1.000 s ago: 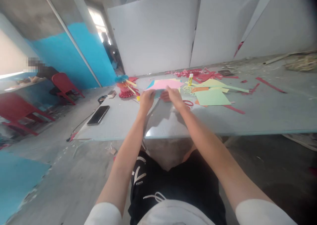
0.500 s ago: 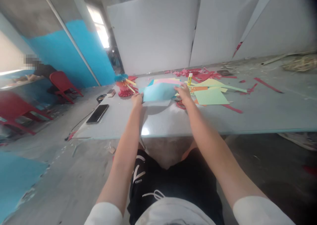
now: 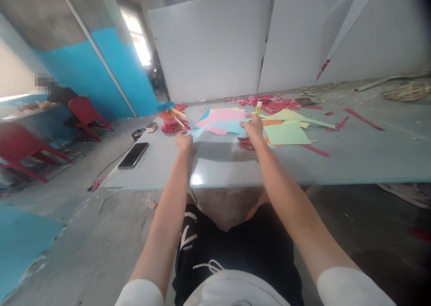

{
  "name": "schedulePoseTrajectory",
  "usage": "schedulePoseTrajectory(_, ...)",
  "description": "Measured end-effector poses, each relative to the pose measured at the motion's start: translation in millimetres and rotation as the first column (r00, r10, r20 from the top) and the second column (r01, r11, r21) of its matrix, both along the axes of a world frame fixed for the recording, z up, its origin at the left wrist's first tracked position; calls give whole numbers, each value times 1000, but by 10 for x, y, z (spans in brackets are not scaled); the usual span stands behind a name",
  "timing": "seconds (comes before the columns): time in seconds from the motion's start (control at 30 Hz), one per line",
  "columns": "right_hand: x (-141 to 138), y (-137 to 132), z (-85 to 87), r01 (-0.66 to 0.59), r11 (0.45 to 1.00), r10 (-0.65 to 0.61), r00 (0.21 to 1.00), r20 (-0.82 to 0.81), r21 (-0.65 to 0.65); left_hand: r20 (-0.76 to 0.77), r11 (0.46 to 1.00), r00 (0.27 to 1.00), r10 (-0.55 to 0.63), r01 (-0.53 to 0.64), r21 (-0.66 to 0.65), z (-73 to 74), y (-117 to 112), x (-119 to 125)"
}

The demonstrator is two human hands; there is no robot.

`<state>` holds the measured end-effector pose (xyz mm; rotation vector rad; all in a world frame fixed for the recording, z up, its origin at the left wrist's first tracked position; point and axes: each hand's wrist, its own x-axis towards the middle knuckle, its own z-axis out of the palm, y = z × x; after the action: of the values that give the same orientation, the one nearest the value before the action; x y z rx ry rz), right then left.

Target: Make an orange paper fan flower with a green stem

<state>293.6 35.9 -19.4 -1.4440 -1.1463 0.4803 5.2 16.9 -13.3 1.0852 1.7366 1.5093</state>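
Note:
A sheet of light blue paper (image 3: 222, 125) stretches between my two hands, a little above the table. My left hand (image 3: 184, 141) grips its left end with closed fingers. At its other end, my right hand (image 3: 253, 127) pinches the paper. Pink paper (image 3: 226, 114) lies just behind the blue sheet, and a pink piece also shows at its near edge. Red-handled scissors (image 3: 247, 144) rest beneath and beside my right hand. Left of my left hand stands a red, blue and yellow paper craft (image 3: 171, 118). A yellow glue stick (image 3: 258, 108) is upright behind my right hand.
Green paper (image 3: 288, 134), yellow and orange sheets and red strips (image 3: 315, 150) are spread on the right of the grey table (image 3: 353, 157). A phone (image 3: 134, 155) lies near the left edge. A person sits at another table by a red chair (image 3: 88, 113).
The blue sheet has gone from a broad, bulging face to a thin, flatter strip in view, uncovering more of the pink paper. Both hands keep hold and have shifted slightly.

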Motion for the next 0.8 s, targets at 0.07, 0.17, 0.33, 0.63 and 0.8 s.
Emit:
schedulePoseTrajectory(0.07,10,-145,-20,-53,997,60,991,121,-63,-103,1000,995,11,-9,22,-16,-181,-112)
schedulePoseTrajectory(0.17,51,-421,-102,-114,985,142,960,239,-126,-555,997,828,-80,74,-33,-70,-544,-292)
schedulePoseTrajectory(0.33,57,-851,-264,-252,966,250,863,439,-55,-903,991,409,-133,34,-130,-107,-1086,-308)
schedulePoseTrajectory(0.63,-68,-1090,-268,-155,987,74,655,752,38,-917,830,184,-354,515,-217,-193,-1161,288)
schedulePoseTrajectory(0.8,-550,-1232,-136,-512,859,315,532,786,2,-911,823,189,-368,522,-224,-246,-1148,275)
